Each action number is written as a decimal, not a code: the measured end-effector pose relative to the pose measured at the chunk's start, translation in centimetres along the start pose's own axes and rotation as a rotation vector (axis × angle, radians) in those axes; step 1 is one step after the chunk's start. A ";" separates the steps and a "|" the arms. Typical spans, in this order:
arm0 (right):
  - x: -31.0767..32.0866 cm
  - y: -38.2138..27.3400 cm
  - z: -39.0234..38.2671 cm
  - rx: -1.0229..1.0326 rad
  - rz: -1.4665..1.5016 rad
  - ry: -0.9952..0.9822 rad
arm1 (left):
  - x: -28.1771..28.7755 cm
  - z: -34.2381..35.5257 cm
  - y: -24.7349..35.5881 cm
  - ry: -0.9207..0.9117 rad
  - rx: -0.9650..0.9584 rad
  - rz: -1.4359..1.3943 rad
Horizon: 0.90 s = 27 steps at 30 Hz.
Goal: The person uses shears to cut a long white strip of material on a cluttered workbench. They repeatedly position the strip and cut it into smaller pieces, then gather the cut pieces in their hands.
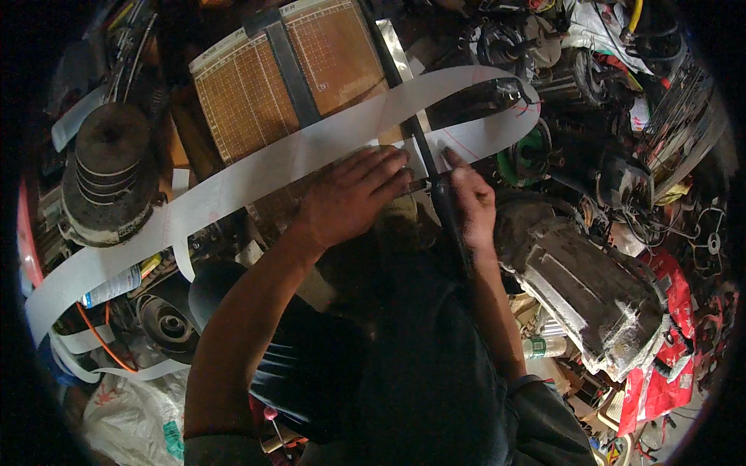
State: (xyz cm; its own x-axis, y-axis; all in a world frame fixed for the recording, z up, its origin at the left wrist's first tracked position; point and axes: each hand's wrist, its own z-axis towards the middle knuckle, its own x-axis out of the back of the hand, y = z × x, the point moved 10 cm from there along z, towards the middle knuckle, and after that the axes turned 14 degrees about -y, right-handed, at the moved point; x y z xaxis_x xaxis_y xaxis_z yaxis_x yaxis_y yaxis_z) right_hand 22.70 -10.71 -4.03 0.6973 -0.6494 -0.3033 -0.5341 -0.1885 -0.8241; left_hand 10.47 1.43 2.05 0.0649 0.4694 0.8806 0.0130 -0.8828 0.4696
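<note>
A paper cutter (225,109) with a brown gridded board lies ahead of me, its dark blade arm (423,151) running along the right edge. Over the board passes a long white strip (268,167) with faint red marks. On the right it loops round and doubles back under the blade arm. My left hand (353,194) lies flat, fingers outstretched, pressing near the strip's end beside the blade. Close against the dark handle, my right hand (472,202) has its fingers curled, apparently round it. Its index finger points forward over the strip; the handle partly hides the grip.
To the left stands a dark stacked round machine part (113,147), with the strip trailing past it. A dirty metal housing (590,291) sits at right, near a red bag (680,342). Wires and parts crowd the far right. A clear plastic bag (132,419) lies at lower left.
</note>
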 end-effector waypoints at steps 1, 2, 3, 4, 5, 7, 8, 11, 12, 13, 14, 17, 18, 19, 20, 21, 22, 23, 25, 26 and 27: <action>-1.0 -1.1 -0.1 0.070 -0.048 -0.082 | 0.0 0.0 0.0 0.001 0.000 -0.002; -2.0 -2.3 -0.3 0.140 -0.095 -0.165 | 0.0 0.0 0.0 0.003 0.000 -0.003; -3.3 -3.7 -0.7 0.210 -0.144 -0.246 | 0.0 0.0 -0.1 0.005 0.009 -0.007; -4.3 -3.8 -0.7 0.115 -0.326 -0.292 | 0.0 -0.1 -0.1 0.006 0.019 -0.009; -4.3 -3.2 -0.5 0.071 -0.261 -0.286 | 0.0 -0.2 -0.2 0.008 0.029 -0.012; -4.0 -1.9 0.0 -0.012 -0.137 -0.267 | 0.3 0.1 0.0 0.009 0.013 -0.020; -3.6 -1.6 0.1 -0.012 -0.114 -0.251 | 0.3 0.2 0.1 0.010 0.005 -0.023; -2.9 -0.2 0.4 -0.095 -0.124 -0.232 | 0.2 0.1 -0.1 0.039 0.011 -0.033; -2.9 -0.2 0.0 -0.095 -0.127 -0.209 | 0.0 0.2 -0.2 0.023 0.002 -0.027; -2.8 -0.4 0.0 -0.089 -0.133 -0.189 | -0.1 0.2 -0.2 0.007 -0.006 -0.021; -2.7 -0.7 0.0 -0.073 -0.173 -0.177 | -0.3 0.2 -0.2 -0.009 -0.014 -0.015; -4.4 -3.9 -1.1 0.001 -0.233 -0.186 | -0.9 -0.7 -0.4 -0.086 0.034 -0.028; -4.6 -4.9 -1.4 0.018 -0.245 -0.190 | -1.1 -0.7 -0.6 -0.082 0.056 -0.042; -4.2 -4.7 -1.3 0.017 -0.220 -0.176 | -1.4 -0.7 -0.9 -0.079 0.078 -0.056; -3.9 -4.3 -1.7 0.005 -0.193 -0.158 | -1.6 -0.7 -1.1 -0.075 0.100 -0.069; -2.8 -3.5 -1.2 0.016 -0.142 -0.143 | -1.1 -0.3 -0.9 -0.061 0.086 -0.056; -2.4 -2.7 -1.0 0.015 -0.085 -0.136 | -0.9 -0.6 -0.8 -0.056 0.085 -0.045; -2.0 -2.0 -1.1 -0.014 -0.116 -0.102 | -0.7 -0.7 -0.7 -0.051 0.083 -0.034; -2.0 -0.8 -0.9 -0.121 -0.143 0.005 | -0.2 -0.5 0.1 -0.010 0.002 0.019; -2.0 -0.1 -0.9 -0.195 -0.133 0.077 | 0.0 -0.4 0.4 0.010 -0.039 0.045; -1.4 0.8 -0.3 -0.164 -0.123 0.013 | -0.3 -0.2 0.4 -0.004 -0.029 0.042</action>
State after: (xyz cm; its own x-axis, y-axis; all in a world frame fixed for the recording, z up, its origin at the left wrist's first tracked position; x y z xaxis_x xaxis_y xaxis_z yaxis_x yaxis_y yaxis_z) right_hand 21.14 -10.17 -4.16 0.7561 -0.6237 -0.1982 -0.5170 -0.3837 -0.7651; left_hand 10.22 0.92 1.95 0.0690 0.4315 0.8995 -0.0191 -0.9009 0.4337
